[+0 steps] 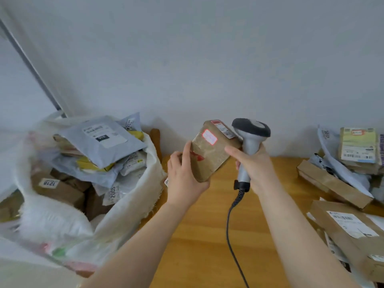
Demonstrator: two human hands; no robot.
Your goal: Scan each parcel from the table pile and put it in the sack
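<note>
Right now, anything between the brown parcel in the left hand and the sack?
Nothing visible. The left hand grips the brown parcel just right of the sack, whose mouth is open; the scanner in the right hand is on the far side. The sack is heaped, grey mailer topmost.

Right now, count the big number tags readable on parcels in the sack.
3: 010 on the grey mailer on top, 1218 on the brown box at left, 2005 on the white mailer lower down. Others may be hidden or blurred.
</note>
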